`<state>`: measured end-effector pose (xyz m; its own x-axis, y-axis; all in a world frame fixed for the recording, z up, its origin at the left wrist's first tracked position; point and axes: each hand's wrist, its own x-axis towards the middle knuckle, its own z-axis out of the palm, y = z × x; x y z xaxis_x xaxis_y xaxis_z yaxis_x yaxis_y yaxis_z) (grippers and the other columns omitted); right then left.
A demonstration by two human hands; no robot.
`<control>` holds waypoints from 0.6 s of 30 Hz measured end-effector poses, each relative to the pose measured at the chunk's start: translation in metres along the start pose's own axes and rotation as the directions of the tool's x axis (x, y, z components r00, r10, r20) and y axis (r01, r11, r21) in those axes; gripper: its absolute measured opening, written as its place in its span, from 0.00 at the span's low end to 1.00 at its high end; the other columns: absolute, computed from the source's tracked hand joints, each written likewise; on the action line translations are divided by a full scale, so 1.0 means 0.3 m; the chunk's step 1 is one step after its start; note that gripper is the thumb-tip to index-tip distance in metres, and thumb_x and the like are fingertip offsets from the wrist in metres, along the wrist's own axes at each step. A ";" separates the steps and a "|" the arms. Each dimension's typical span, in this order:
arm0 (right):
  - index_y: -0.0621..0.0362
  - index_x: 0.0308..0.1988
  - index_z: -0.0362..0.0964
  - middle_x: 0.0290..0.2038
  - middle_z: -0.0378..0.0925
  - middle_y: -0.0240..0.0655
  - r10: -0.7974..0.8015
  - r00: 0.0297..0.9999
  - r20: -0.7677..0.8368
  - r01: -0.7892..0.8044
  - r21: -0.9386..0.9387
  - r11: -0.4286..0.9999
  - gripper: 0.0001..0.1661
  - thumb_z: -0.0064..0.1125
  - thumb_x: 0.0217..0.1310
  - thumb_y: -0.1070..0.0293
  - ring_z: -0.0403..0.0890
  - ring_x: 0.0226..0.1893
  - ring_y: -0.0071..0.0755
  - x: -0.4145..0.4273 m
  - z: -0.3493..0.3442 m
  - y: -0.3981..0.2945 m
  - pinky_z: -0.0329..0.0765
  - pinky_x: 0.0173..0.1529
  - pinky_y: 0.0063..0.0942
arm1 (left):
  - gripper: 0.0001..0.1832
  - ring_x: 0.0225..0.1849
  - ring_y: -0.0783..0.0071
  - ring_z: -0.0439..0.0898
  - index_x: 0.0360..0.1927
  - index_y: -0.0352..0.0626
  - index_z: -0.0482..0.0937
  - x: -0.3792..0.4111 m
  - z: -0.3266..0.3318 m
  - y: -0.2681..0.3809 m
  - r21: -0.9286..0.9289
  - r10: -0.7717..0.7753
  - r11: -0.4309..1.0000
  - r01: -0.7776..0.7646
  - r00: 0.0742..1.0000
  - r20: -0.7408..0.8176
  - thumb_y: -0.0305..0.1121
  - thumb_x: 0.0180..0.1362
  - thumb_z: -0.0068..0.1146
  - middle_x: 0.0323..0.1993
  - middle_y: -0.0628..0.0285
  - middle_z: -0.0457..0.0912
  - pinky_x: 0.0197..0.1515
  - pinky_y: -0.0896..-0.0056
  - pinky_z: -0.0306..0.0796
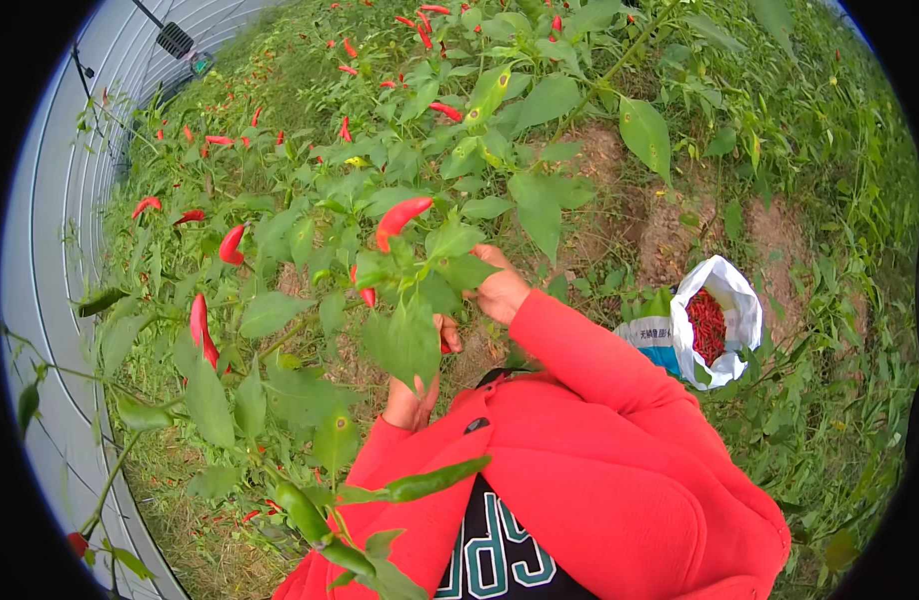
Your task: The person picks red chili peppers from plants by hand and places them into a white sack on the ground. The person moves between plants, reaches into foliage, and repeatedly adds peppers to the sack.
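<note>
My left hand (449, 332) is partly hidden behind pepper leaves. Its fingers are curled, with a bit of a red chili pepper (446, 347) showing beneath them. My right hand (502, 291) reaches in among the leaves of a chili plant (411, 330). Leaves cover its fingertips, so what they touch is hidden. Just above the hands, a curved red chili pepper (401, 220) hangs from this plant, and another red chili pepper (366, 289) sits lower, partly behind a leaf.
A white sack (746, 311) with printed writing stands open on the right, holding many red chilies (705, 328). Green peppers (302, 511) hang close to my red jacket (609, 480). Pale greenhouse sheeting (36, 247) curves along the left, with a dark hanging device (174, 40).
</note>
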<state>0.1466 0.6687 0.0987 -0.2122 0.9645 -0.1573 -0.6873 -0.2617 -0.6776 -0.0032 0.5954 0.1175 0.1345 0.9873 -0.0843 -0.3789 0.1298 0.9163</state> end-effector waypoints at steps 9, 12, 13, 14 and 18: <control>0.62 0.35 0.79 0.19 0.74 0.26 -0.236 0.917 0.322 0.395 -0.821 0.412 0.13 0.61 0.60 0.62 0.70 0.21 0.17 -0.115 -0.078 -0.152 0.68 0.27 0.26 | 0.10 0.37 0.71 0.74 0.34 0.39 0.75 -0.024 -0.028 0.051 -0.101 -0.137 0.984 0.145 0.987 0.080 0.34 0.67 0.48 0.33 0.61 0.76 0.44 0.68 0.71; 0.65 0.40 0.79 0.22 0.76 0.26 -0.118 0.930 0.349 0.326 -0.633 0.702 0.14 0.62 0.60 0.66 0.73 0.25 0.12 -0.197 -0.025 -0.119 0.70 0.29 0.20 | 0.11 0.35 0.72 0.76 0.35 0.39 0.75 -0.042 -0.017 0.020 -0.147 -0.231 0.962 0.231 0.973 0.015 0.35 0.68 0.46 0.31 0.62 0.77 0.43 0.70 0.71; 0.66 0.40 0.79 0.21 0.75 0.26 -0.133 0.908 0.397 0.356 -0.563 0.746 0.13 0.61 0.61 0.66 0.73 0.25 0.13 -0.221 -0.005 -0.108 0.69 0.28 0.19 | 0.11 0.34 0.72 0.76 0.35 0.39 0.75 -0.046 -0.005 0.011 -0.167 -0.267 0.952 0.257 0.963 -0.039 0.35 0.68 0.46 0.30 0.62 0.77 0.42 0.71 0.71; 0.65 0.39 0.78 0.21 0.73 0.25 -0.123 0.922 0.366 0.307 -0.501 0.809 0.12 0.61 0.61 0.67 0.71 0.24 0.12 -0.228 0.002 -0.100 0.68 0.28 0.18 | 0.11 0.32 0.73 0.76 0.36 0.39 0.76 -0.044 0.047 0.042 -0.077 -0.210 0.973 0.219 0.972 0.108 0.35 0.68 0.46 0.29 0.62 0.77 0.41 0.72 0.72; 0.63 0.36 0.79 0.21 0.69 0.21 -0.062 0.968 0.244 0.129 -0.271 0.954 0.09 0.60 0.62 0.68 0.64 0.22 0.10 -0.250 0.029 -0.109 0.61 0.24 0.15 | 0.11 0.34 0.75 0.77 0.36 0.37 0.76 -0.032 0.081 0.074 0.079 -0.177 0.983 0.165 0.968 0.180 0.34 0.68 0.47 0.31 0.61 0.78 0.41 0.74 0.72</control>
<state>0.1789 0.6046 0.1388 -0.3324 0.9409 0.0653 -0.4948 -0.1151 -0.8614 0.0093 0.5866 0.1481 0.3623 0.9158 -0.1733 -0.2780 0.2836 0.9178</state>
